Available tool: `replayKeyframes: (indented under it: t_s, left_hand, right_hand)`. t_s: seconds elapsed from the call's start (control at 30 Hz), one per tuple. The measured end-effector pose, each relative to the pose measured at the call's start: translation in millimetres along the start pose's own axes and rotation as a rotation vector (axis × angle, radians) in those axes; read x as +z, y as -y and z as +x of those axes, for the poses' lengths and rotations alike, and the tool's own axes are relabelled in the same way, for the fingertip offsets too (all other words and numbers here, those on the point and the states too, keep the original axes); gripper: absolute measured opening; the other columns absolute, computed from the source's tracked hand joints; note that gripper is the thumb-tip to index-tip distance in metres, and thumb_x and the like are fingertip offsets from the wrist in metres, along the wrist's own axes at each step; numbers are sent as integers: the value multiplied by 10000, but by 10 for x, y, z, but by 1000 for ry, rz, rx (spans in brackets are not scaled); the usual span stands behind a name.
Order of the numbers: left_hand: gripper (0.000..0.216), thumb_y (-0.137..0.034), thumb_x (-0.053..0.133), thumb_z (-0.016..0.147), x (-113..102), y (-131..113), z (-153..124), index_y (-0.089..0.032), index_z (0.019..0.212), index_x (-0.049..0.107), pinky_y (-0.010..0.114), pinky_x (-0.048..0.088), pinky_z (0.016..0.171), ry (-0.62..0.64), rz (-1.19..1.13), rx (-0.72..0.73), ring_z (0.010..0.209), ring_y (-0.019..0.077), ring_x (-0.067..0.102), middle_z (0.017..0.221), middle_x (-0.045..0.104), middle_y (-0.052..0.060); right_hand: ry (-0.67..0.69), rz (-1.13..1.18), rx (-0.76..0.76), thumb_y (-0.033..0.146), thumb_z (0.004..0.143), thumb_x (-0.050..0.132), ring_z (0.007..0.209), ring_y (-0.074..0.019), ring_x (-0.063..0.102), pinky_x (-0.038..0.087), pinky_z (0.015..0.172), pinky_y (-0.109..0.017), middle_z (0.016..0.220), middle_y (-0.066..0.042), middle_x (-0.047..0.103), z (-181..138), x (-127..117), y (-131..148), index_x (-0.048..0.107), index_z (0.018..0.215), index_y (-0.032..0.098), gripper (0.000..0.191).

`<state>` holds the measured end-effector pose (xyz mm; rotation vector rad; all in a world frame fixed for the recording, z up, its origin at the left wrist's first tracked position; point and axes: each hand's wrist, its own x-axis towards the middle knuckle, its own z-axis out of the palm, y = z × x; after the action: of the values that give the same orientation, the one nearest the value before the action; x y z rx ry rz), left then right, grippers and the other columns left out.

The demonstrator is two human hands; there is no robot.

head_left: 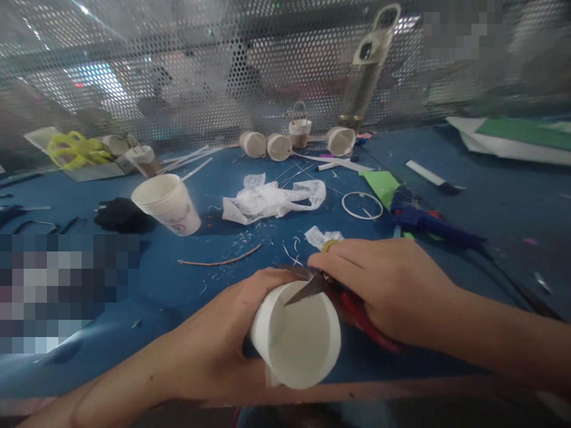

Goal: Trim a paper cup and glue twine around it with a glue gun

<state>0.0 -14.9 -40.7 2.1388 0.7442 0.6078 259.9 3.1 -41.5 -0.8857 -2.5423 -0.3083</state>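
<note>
A white paper cup (307,339) is tilted with its mouth toward me near the table's front edge. My left hand (232,324) is wrapped round the cup's left side. In my right hand (383,291) is a pair of scissors (312,286) with red on the handle. One blade reaches into the cup's mouth at the upper rim, and the other lies outside it, close to my left fingers. White paper scraps (323,238) lie just beyond my right hand.
Stacked paper cups (172,202) stand left of a crumpled lacy white piece (274,199). A brown twisted strip (223,261) lies nearer me. A blue glue gun (428,223) and its cord are at right. Small cups (279,147) line the mesh partition (187,77), near a bottle (363,77).
</note>
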Motion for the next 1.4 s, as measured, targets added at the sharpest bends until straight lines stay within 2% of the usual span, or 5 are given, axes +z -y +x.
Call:
replayKeyframes:
  t_s: [0.33, 0.5, 0.7, 1.2, 1.4]
  left_hand:
    - [850, -317, 849, 752, -7, 6, -30, -288, 1462, 382, 431, 546, 1037, 74, 81, -5, 1303, 355, 603, 1432, 589, 132]
    - [860, -336, 864, 748, -1, 8, -45, -349, 1446, 361, 407, 558, 1017, 39, 38, 0, 1266, 314, 631, 1422, 585, 91]
    - [830, -186, 801, 748, 0, 35, -59, -325, 1446, 373, 397, 542, 1031, -1, 39, 18, 1266, 313, 628, 1432, 581, 99]
    - [739, -255, 760, 798, -22, -15, 14, -263, 1439, 393, 422, 585, 972, 78, 166, -12, 1225, 337, 653, 1393, 617, 138]
    - [757, -266, 782, 780, -3, -21, 11, -289, 1439, 410, 411, 581, 987, 22, 115, -4, 1219, 326, 658, 1399, 618, 116]
  right_hand:
    - [-1, 0, 1, 75, 951, 432, 599, -149, 599, 209, 498, -301, 706, -29, 707, -36, 25, -11, 699, 901, 165, 285]
    - [-16, 37, 12, 54, 917, 426, 625, -150, 606, 225, 508, -302, 737, -19, 715, -28, 29, -9, 679, 911, 184, 284]
    - [33, 82, 50, 102, 893, 464, 669, -176, 620, 249, 535, -309, 791, -35, 720, -2, 12, 10, 669, 987, 179, 239]
    - [14, 22, 12, 37, 884, 418, 595, -164, 596, 210, 508, -304, 703, -18, 697, -20, 25, 11, 686, 886, 173, 301]
    - [-22, 21, 18, 32, 894, 420, 581, -150, 583, 235, 506, -302, 694, -12, 685, -22, 27, 17, 678, 908, 170, 293]
